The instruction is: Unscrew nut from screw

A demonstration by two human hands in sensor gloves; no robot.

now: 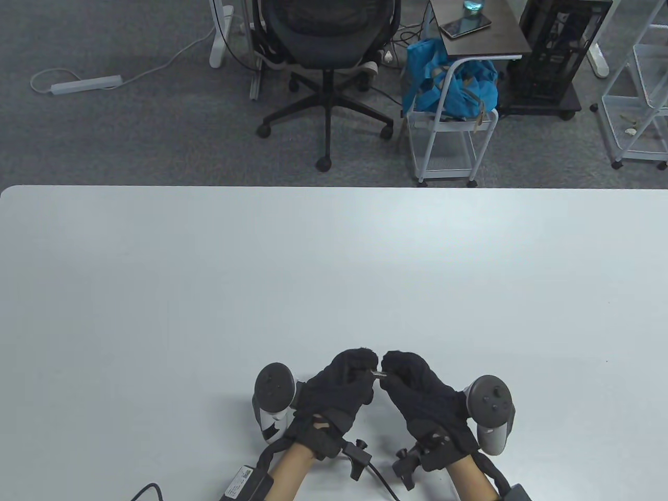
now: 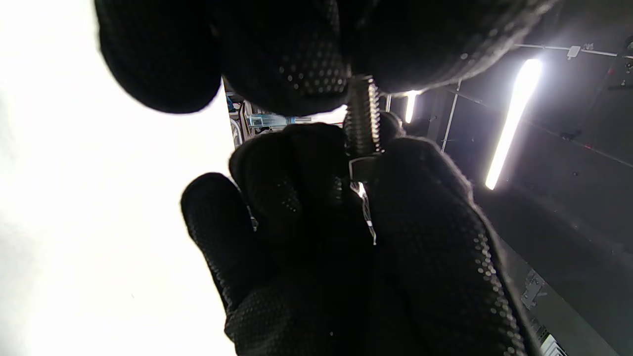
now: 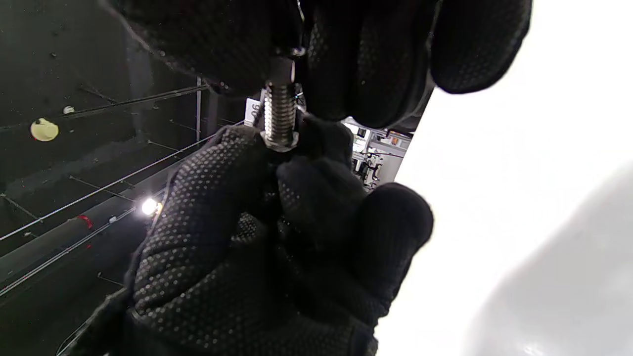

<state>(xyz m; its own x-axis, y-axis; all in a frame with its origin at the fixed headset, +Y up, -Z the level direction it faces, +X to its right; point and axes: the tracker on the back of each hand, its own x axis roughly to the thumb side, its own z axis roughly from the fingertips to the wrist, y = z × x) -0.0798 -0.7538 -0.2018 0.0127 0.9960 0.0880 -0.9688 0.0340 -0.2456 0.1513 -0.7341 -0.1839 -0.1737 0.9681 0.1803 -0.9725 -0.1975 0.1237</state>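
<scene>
A short silver threaded screw lies level between my two hands, low over the white table near its front edge. My left hand grips one end of the screw with its fingertips. My right hand pinches the hex nut at the other end. In the right wrist view the bare thread shows between my right fingers above and my left fingers below. Both ends of the screw are hidden inside the gloves.
The table's far edge runs across the middle of the table view. Beyond it stand an office chair and a white cart with a blue bag. Glove cables trail at the near edge.
</scene>
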